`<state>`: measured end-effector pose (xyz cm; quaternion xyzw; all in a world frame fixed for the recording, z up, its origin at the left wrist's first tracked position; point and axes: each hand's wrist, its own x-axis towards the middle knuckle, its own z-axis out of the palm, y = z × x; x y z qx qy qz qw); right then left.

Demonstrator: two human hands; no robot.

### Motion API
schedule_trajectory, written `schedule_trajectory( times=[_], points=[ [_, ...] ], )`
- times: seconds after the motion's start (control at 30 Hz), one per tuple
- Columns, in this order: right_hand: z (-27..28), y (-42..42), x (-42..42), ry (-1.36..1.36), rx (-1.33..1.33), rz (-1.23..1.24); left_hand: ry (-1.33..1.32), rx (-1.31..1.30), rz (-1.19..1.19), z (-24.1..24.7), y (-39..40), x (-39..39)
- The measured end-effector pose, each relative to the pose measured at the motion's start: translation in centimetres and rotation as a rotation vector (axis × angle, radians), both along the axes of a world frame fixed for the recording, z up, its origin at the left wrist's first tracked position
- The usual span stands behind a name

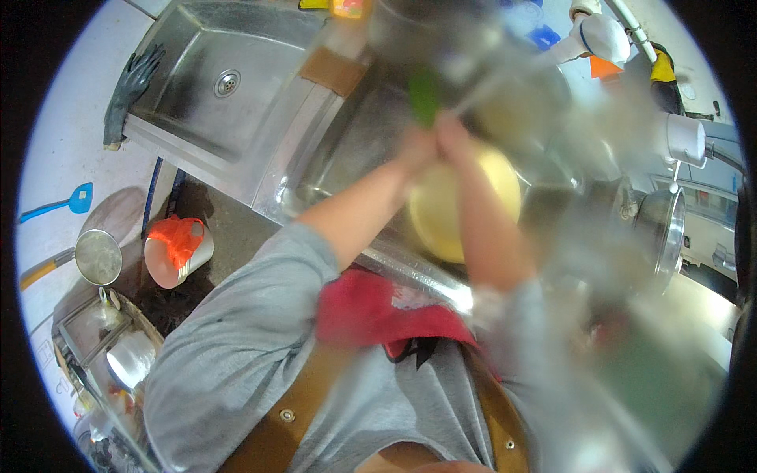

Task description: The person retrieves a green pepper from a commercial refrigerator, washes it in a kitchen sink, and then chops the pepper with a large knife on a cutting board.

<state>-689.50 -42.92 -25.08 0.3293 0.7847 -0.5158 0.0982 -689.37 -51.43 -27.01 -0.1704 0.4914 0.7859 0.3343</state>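
Note:
My left hand (417,151) and my right hand (452,133) meet over the right-hand steel sink (369,127), both blurred. A green oblong thing (424,97) juts out beyond the fingers and looks held in my left hand; I cannot tell what it is. Whether my right hand also grips it is lost in the blur. Below my forearms a round yellow basin (432,213) sits at the near side of the sink, partly covered by my right forearm. A pale streak slants down to the fingers from the upper right.
A large metal pot (432,29) looms blurred at the back. On the divider lies a brown rectangular pad (333,71). Left are a second steel sink (207,118), a dark rubber glove (133,88) and a white bucket (198,254) with an orange bag. The right side is smeared.

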Motion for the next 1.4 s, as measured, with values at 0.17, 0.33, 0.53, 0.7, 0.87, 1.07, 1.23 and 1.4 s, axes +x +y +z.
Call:
schedule_trajectory(
  times=[0.17, 0.33, 0.53, 0.7, 0.87, 1.07, 1.23, 1.4],
  points=[
    [-4.7, 1.9, -2.8, 0.129, 0.164, -0.006, -0.03, 0.17, -0.327, -7.5, -2.2, 2.3],
    [-1.8, 0.8, -2.6, 0.142, -0.643, -0.536, 0.359, -0.219, -0.643, 4.6, -6.6, 3.1],
    [-1.6, -0.1, -1.4, 0.445, -0.965, -0.519, -0.181, 0.107, -0.233, -1.9, -9.6, 2.2],
    [-2.3, 2.0, 2.8, 0.532, -1.233, -0.549, -0.219, 0.209, 0.267, -3.8, -7.4, 0.3],
    [0.7, 0.3, 9.5, 0.415, -1.075, -0.361, -0.122, 0.365, 0.222, -4.7, -3.2, -3.1],
    [-3.3, 3.5, 8.6, 0.283, -0.868, -0.447, 0.282, 0.038, -0.29, -10.6, 4.0, 0.4],
    [-1.6, 2.2, 8.4, 0.237, -0.71, -0.334, 0.392, -0.264, -0.289, -8.8, 4.0, 2.7],
    [-8.3, 3.9, 8.6, 0.135, -0.832, -0.45, 0.452, -0.401, -0.283, -5.0, 1.2, 2.0]
  ],
)
